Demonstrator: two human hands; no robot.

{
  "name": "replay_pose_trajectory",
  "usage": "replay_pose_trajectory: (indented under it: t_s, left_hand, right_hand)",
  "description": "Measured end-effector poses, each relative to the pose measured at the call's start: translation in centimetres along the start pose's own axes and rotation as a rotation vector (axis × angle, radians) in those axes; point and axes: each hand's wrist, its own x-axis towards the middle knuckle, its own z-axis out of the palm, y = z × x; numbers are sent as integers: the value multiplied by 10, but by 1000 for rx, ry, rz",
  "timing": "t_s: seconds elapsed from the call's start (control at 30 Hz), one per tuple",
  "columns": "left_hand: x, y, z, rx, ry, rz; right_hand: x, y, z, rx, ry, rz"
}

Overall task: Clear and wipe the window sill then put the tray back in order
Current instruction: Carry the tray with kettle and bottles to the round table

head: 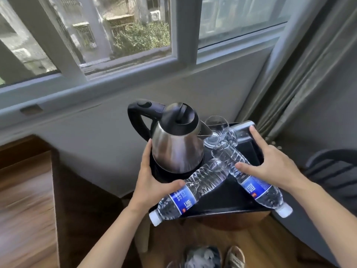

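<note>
I hold a black tray (218, 200) by its sides. My left hand (152, 178) grips its left edge beside the base of a steel kettle (177, 147) with a black handle. My right hand (270, 163) grips the right edge, its thumb resting on a water bottle. Two clear bottles with blue labels lie crossed on the tray: the left bottle (185, 194) and the right bottle (257, 188), both caps overhanging the front rim. Two glasses (216, 128) stand at the tray's back. The grey window sill (77, 93) runs above and behind the tray, bare where it shows.
A round wooden table (222, 223) shows just under the tray. Grey curtains (309, 74) hang at the right, with a dark chair (332, 167) below them. A wooden desk (25, 190) stands at the left. A grey cloth (202, 256) and a slipper (234, 257) lie on the floor.
</note>
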Motion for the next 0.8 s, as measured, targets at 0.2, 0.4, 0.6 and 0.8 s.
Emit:
replay_pose_trajectory:
  t_s: [0.2, 0.4, 0.6, 0.8]
  left_hand:
    - [8, -31, 60, 5, 42, -60]
    - [14, -77, 121, 9, 98, -148]
    - [22, -111, 161, 31, 159, -182]
    - [26, -139, 170, 104, 218, -275]
  right_hand:
    - [39, 55, 14, -24, -48, -43]
    - [84, 114, 39, -74, -124, -66]
    - [123, 151, 68, -45, -181, -92]
    - [149, 164, 93, -85, -218, -126]
